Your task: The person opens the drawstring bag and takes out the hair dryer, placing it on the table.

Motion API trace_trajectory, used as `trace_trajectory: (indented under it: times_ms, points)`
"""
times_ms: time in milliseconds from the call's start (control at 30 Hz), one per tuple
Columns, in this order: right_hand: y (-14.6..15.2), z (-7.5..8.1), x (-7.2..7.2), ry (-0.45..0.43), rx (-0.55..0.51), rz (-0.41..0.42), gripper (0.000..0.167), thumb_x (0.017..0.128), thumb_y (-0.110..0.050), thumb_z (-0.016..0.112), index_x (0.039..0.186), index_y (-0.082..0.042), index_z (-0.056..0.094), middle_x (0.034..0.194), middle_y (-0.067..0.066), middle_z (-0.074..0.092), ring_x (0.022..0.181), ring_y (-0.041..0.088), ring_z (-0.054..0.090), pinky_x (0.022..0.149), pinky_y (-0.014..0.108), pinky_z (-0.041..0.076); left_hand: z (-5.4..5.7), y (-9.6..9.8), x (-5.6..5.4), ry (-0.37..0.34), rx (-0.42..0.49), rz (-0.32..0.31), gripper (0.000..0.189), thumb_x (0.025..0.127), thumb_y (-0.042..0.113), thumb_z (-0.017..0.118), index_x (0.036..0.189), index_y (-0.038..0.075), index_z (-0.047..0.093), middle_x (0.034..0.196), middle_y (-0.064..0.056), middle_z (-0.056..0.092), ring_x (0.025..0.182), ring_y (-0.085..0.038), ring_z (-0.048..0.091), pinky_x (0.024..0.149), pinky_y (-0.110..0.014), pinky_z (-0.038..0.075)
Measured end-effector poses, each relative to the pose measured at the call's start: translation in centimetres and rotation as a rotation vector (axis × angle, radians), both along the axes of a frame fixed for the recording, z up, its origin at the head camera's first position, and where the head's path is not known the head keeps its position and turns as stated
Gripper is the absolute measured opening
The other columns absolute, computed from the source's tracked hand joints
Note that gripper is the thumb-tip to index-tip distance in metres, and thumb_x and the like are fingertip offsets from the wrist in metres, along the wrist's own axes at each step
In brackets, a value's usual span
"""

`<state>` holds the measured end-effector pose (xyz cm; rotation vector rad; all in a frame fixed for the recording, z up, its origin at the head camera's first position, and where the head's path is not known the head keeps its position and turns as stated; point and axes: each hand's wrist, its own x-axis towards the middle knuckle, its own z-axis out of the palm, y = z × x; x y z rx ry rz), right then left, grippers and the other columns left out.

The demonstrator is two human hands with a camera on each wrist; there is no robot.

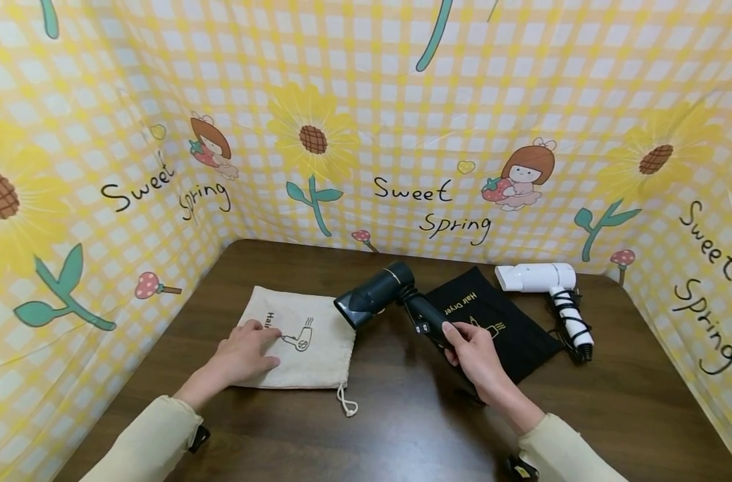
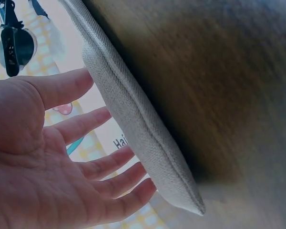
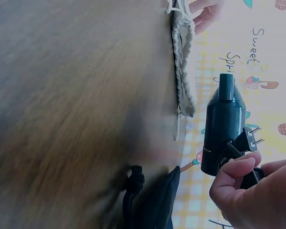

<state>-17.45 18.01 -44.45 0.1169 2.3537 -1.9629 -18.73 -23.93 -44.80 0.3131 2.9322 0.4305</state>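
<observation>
A dark green hair dryer (image 1: 375,293) is held above the table by my right hand (image 1: 477,351), which grips its handle, with the nozzle toward the left. In the right wrist view, a two-pin plug (image 3: 245,139) sticks out beside the dryer barrel (image 3: 224,124). My left hand (image 1: 242,351) rests on a flat beige drawstring bag (image 1: 318,371) printed with a hair dryer. The left wrist view shows its fingertips touching the bag's top (image 2: 128,114), fingers extended. The bag's gathered mouth (image 3: 183,67) lies toward the right, near the nozzle.
A black drawstring bag (image 1: 519,335) lies partly beneath the right hand. At the far right is a white hair dryer (image 1: 537,277), its cord wound round the handle. The brown wooden table (image 1: 402,435) is bordered by yellow checked cloth walls (image 1: 396,134).
</observation>
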Motion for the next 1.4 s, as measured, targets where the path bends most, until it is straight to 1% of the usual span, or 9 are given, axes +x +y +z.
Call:
trace_trajectory:
  times_ms: [167,333,567,867,1000,1167,1400]
  points:
    - [-0.9,-0.3,-0.4,0.0,-0.025,-0.012,0.029,0.111,-0.02,0.057,0.108,0.007,0.068,0.07,0.008,0.056,0.065,0.018,0.053,0.063,0.025,0.047,-0.2,0.2,-0.1,-0.007,-0.017,0.005,0.053,0.09,0.023,0.084,0.138,0.006,0.067,0.132,-0.028,0.055,0.117,-0.053,0.052,0.087,-0.071,0.045]
    - [-1.5,-0.4,-1.0,0.005,-0.036,-0.038,0.03,0.11,-0.02,0.058,0.105,0.007,0.069,0.068,0.007,0.057,0.063,0.016,0.053,0.062,0.025,0.047,-0.2,0.1,-0.2,-0.011,-0.018,0.002,0.054,0.091,0.024,0.083,0.139,0.006,0.067,0.134,-0.03,0.054,0.117,-0.054,0.052,0.086,-0.071,0.045]
    - [-2.2,-0.8,-2.1,-0.008,-0.033,-0.055,0.03,0.11,-0.021,0.059,0.107,0.008,0.068,0.065,0.005,0.057,0.062,0.015,0.054,0.063,0.026,0.045,0.0,0.0,-0.3,-0.03,-0.012,0.006,0.055,0.091,0.024,0.083,0.14,0.005,0.066,0.138,-0.033,0.051,0.119,-0.056,0.05,0.087,-0.072,0.045]
    - [-3.3,-1.2,-3.3,-0.002,-0.08,-0.077,0.031,0.11,-0.018,0.058,0.107,0.011,0.069,0.064,0.005,0.058,0.059,0.013,0.054,0.061,0.024,0.048,0.2,0.0,-0.4,-0.057,-0.009,0.0,0.057,0.092,0.025,0.082,0.141,0.003,0.065,0.139,-0.034,0.049,0.12,-0.057,0.049,0.087,-0.071,0.045]
    - [-3.7,-1.0,-4.0,-0.016,-0.099,-0.072,0.031,0.11,-0.018,0.059,0.109,0.012,0.068,0.065,0.005,0.058,0.058,0.012,0.055,0.059,0.023,0.049,0.2,-0.1,-0.5,-0.066,-0.017,-0.002,0.058,0.092,0.025,0.082,0.142,0.004,0.064,0.139,-0.034,0.048,0.12,-0.056,0.049,0.086,-0.07,0.046]
    - [-4.1,-0.9,-4.6,-0.043,-0.094,-0.061,0.033,0.11,-0.021,0.059,0.115,0.01,0.069,0.067,0.006,0.06,0.06,0.012,0.056,0.062,0.025,0.051,0.3,-0.1,-0.4,-0.072,-0.014,-0.004,0.059,0.092,0.025,0.082,0.143,0.003,0.063,0.141,-0.034,0.047,0.122,-0.057,0.048,0.087,-0.07,0.046]
    - [-4.6,-1.2,-5.5,-0.051,-0.126,-0.058,0.033,0.11,-0.021,0.058,0.113,0.01,0.069,0.069,0.007,0.06,0.061,0.012,0.057,0.061,0.022,0.051,0.3,-0.1,-0.3,-0.069,-0.012,-0.005,0.059,0.091,0.025,0.082,0.143,0.003,0.064,0.14,-0.034,0.048,0.121,-0.056,0.048,0.088,-0.071,0.045]
